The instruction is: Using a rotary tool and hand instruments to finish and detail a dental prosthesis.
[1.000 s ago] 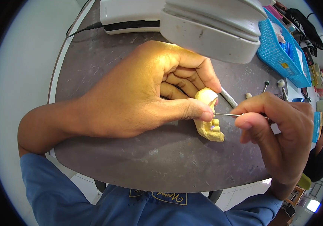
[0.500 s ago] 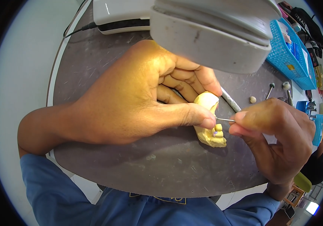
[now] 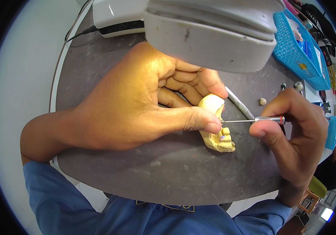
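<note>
A yellow plaster dental model (image 3: pixel 211 103) with a few tooth forms on its lower right end is gripped in my left hand (image 3: pixel 152 98). My left thumb presses along its near side while the fingers curl behind it. From the right, my right hand (image 3: pixel 299 131) holds a small screwdriver (image 3: pixel 269 119), with a silver handle and a red band near its end. Thumb and curled fingers surround that handle. The thin shaft points left, its tip meeting the model beside my left thumb; the exact contact is hidden. A small purple mark shows between the tooth forms.
A lamp head (image 3: pixel 211 41) hangs low over my hands. Behind the model lies a grey textured rod (image 3: pixel 238 102), with a small round bead (image 3: pixel 262 101) to its right. A blue basket (image 3: pixel 299 51) stands at the far right, and a white device (image 3: pixel 119 17) at the back left.
My right hand has shifted back along the screwdriver, away from the shaft, so its silver handle now shows. My left hand and the model stay nearly in place.
</note>
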`<move>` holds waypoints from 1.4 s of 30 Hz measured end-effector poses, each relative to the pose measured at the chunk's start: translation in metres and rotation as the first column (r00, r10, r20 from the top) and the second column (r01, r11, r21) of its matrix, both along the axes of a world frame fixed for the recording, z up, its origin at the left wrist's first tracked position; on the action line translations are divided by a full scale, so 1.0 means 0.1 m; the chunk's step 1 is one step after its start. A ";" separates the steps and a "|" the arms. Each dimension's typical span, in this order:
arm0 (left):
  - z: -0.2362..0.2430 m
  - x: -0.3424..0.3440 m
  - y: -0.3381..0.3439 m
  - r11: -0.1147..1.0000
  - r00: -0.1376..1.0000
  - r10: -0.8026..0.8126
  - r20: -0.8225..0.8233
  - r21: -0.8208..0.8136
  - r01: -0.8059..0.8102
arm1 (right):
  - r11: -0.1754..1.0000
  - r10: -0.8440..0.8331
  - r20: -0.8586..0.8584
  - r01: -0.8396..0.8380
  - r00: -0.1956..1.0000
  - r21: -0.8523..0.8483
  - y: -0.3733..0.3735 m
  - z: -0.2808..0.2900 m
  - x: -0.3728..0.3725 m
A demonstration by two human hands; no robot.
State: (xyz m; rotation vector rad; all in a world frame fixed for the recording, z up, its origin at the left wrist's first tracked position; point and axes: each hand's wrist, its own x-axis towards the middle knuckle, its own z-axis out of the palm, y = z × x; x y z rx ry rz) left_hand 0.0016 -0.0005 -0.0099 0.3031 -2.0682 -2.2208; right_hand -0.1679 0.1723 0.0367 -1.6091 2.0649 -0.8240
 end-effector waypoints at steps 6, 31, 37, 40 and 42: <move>-0.02 0.02 -0.01 1.000 1.000 0.007 0.004 -0.003 -0.007 | 0.959 0.053 -0.068 -0.070 0.996 -0.275 -0.01 -0.16 -0.02; -0.09 0.00 0.09 0.969 0.974 0.054 -0.220 -0.224 -0.105 | 0.964 0.130 -0.034 -0.134 0.991 -0.228 -0.14 -0.28 0.12; -0.16 0.00 0.07 0.980 0.973 0.035 -0.229 -0.180 -0.078 | 0.977 0.050 0.094 -0.029 0.994 -0.213 -0.14 -0.34 0.19; -0.14 0.02 0.07 0.963 0.979 0.026 -0.204 -0.256 -0.079 | 0.994 0.005 0.171 0.014 0.985 -0.106 -0.14 -0.32 0.18; -0.09 0.01 0.07 0.990 0.995 0.044 -0.085 -0.132 -0.055 | 0.984 0.023 0.077 -0.009 0.997 -0.176 -0.14 -0.35 0.22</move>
